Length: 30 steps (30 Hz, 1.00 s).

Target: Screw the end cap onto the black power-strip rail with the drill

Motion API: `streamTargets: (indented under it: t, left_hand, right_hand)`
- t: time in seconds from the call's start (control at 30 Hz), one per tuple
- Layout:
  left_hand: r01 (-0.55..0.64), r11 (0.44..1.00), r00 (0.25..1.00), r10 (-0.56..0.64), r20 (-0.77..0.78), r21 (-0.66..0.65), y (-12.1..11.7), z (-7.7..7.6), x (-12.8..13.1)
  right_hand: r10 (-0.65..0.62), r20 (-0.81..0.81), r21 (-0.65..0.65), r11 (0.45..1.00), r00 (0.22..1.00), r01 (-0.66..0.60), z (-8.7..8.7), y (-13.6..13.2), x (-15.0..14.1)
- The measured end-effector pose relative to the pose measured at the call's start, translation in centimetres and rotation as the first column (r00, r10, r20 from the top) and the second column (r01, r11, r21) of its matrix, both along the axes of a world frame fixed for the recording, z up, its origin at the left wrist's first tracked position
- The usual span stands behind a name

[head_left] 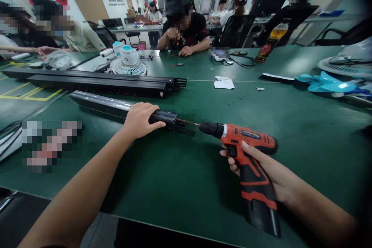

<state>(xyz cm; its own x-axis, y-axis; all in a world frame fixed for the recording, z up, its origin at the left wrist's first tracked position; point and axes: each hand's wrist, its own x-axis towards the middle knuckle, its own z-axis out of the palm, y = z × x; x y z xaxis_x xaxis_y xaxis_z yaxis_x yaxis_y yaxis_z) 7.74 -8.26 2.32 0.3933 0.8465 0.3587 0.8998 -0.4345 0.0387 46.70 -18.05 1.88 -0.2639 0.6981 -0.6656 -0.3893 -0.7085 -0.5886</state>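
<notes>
My right hand (255, 159) is wrapped round the grip of an orange and black cordless drill (247, 137). A long thin bit (187, 122) runs from its chuck to the near end of a black rectangular tube (101, 102). Whether the tip sits inside the tube or just beside its edge I cannot tell. My left hand (141, 120) grips that tube close to this end, fingers over the top and thumb along the side. A slotted black end piece (184, 128) sticks out there. Behind lie more long black tubes (116, 83), side by side.
White fan parts (128, 62) stand at the back left, with turquoise fan blades (325, 83) on the right. A bottle (271, 42) and scraps of white paper (223, 82) are on the green table (174, 186). Across it, a person (186, 27) works with a small tool.
</notes>
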Motion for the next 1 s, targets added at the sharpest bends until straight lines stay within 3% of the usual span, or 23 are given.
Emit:
streamTargets:
  t: [0.3, 0.53, 1.0]
  left_hand:
    - [-0.005, 1.000, 1.000, 0.005, 0.001, -0.011, -0.1, 0.0, 0.0]
    - [-0.007, 1.000, 1.000, 0.007, 0.009, -0.002, 0.0, -0.3, 0.0]
    - [-0.010, 1.000, 1.000, 0.010, 0.014, 0.001, -0.1, -0.3, 0.1]
  right_hand:
    - [-0.051, 0.150, 0.008, 0.999, 0.987, 0.050, 1.6, -0.8, -0.9]
    - [-0.062, 0.139, -0.068, 0.995, 0.988, 0.072, 2.7, -0.8, -1.2]
    - [-0.101, 0.185, -0.072, 0.991, 0.978, 0.116, 2.7, -1.3, -1.7]
